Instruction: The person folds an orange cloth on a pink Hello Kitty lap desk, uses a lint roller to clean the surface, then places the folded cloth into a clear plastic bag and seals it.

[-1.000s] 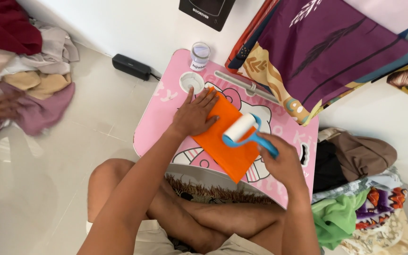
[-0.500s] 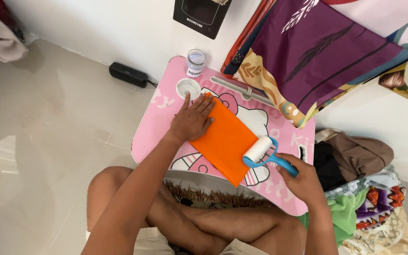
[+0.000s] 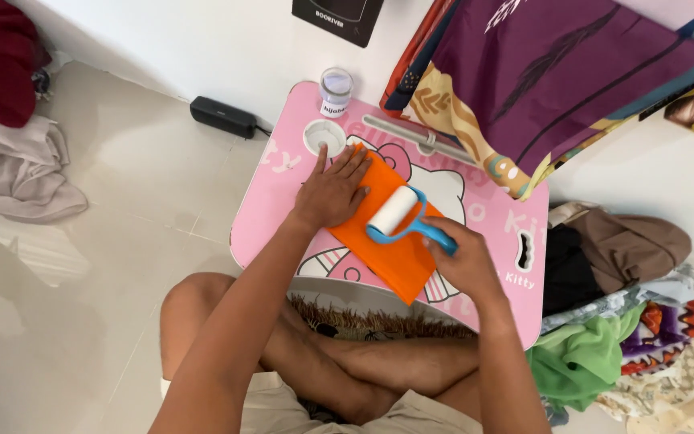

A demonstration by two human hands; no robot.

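An orange cloth (image 3: 395, 249) lies flat on a small pink table (image 3: 267, 217) over my crossed legs. My left hand (image 3: 332, 193) presses flat on the cloth's far left end, fingers spread. My right hand (image 3: 463, 261) grips the blue handle of a lint roller (image 3: 399, 215), whose white roll rests on the middle of the cloth.
A small clear jar (image 3: 336, 90) and its white lid (image 3: 324, 135) sit at the table's far corner, a grey strip (image 3: 415, 138) beside them. A black box (image 3: 222, 116) lies on the floor by the wall. Piled clothes (image 3: 628, 321) are right, more clothes (image 3: 10, 153) left.
The roller went from the cloth's middle down to its near right end, then back up to the middle. My left hand stayed pressed on the cloth. The camera view shifted.
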